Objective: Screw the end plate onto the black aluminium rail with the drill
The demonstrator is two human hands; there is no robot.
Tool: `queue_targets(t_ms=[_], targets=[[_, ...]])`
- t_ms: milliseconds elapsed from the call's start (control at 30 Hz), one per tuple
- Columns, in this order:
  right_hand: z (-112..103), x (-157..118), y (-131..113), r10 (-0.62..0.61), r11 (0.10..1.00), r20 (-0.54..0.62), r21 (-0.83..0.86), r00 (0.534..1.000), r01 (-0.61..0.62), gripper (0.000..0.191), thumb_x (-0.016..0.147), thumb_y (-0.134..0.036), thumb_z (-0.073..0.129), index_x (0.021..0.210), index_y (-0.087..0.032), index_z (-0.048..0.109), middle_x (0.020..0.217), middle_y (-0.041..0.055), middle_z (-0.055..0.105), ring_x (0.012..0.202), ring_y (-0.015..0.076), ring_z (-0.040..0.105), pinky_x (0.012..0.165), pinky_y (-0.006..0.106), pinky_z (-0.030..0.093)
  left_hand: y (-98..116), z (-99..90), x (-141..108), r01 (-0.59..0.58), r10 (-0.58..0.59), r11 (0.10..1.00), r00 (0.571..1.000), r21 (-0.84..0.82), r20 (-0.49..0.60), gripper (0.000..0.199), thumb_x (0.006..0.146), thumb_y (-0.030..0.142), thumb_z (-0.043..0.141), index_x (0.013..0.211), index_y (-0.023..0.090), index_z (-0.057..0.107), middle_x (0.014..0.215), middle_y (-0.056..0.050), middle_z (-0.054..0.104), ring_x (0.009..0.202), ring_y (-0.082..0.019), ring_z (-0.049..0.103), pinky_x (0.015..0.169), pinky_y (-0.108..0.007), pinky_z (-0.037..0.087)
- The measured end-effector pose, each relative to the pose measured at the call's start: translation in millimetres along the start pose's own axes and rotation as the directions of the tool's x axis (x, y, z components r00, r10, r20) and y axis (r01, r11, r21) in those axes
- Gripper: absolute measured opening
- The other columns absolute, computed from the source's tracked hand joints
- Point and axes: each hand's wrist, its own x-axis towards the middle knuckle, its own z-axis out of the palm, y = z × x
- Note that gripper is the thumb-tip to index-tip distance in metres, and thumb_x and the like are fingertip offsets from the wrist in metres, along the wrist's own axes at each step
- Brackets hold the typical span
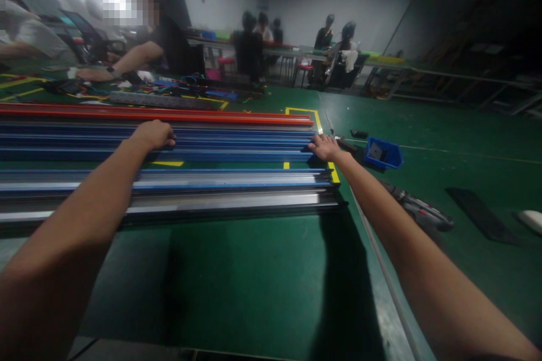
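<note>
Long blue metal profiles (237, 141) lie side by side across the green table (245, 276). My left hand (153, 134) is closed over them left of the middle, its fingers curled down on a blue profile and its fingertips partly hidden. At their right-hand ends, my right hand (325, 148) grips the end of a blue profile, with bent fingers over it. Nearer to me lie a silver profile with blue edges (237, 179) and a silver-and-black profile (254, 199). Beyond the blue ones runs a red-orange profile (237, 117).
Right of the profiles are a blue bin (393, 155) holding a grey piece, a dark power tool (423, 211) and a flat black strip (478, 214). Yellow tape (301, 110) marks the green surface. Across the table a co-worker's arm (135, 61) reaches among cables; several people sit farther back.
</note>
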Motion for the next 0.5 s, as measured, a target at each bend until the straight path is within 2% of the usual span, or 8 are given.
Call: queue_targets(t_ms=[100,333,500], targets=[[1.6,3.9,0.3,0.025,1.0,-0.003,-0.002,1.0,-0.025,0.057,0.109,-0.053,0.028,0.147,-0.017,0.051,0.153,0.0207,0.054,0.145,0.0434,0.048,0.12,0.06,0.035,4.5,-2.5,-1.8,0.051,-0.054,0.995,0.998,0.08,0.032,0.049,0.087,0.059,0.069,0.108,0.017,0.084,0.099,-0.017,0.081,0.096,-0.029,0.072,0.09,-0.04,0.057],[0.9,8.4,0.1,0.043,0.999,-0.003,-0.008,0.999,-0.043,0.058,0.109,-0.056,0.028,0.143,-0.016,0.054,0.146,0.0227,0.058,0.14,0.044,0.053,0.117,0.06,0.039,7.2,-3.9,-2.3,0.056,-0.063,0.989,0.997,0.133,0.049,0.04,0.092,0.046,0.065,0.113,0.015,0.081,0.108,-0.017,0.08,0.098,-0.028,0.072,0.09,-0.038,0.056],[2.0,8.9,1.2,0.037,0.999,0.0,-0.006,0.999,-0.037,0.059,0.11,-0.057,0.028,0.144,-0.015,0.053,0.145,0.0229,0.06,0.138,0.0447,0.054,0.115,0.058,0.041,2.3,-1.5,0.5,0.049,-0.055,0.992,0.997,0.116,0.054,0.047,0.09,0.058,0.063,0.11,0.019,0.081,0.104,-0.011,0.081,0.098,-0.026,0.07,0.088,-0.034,0.055]])
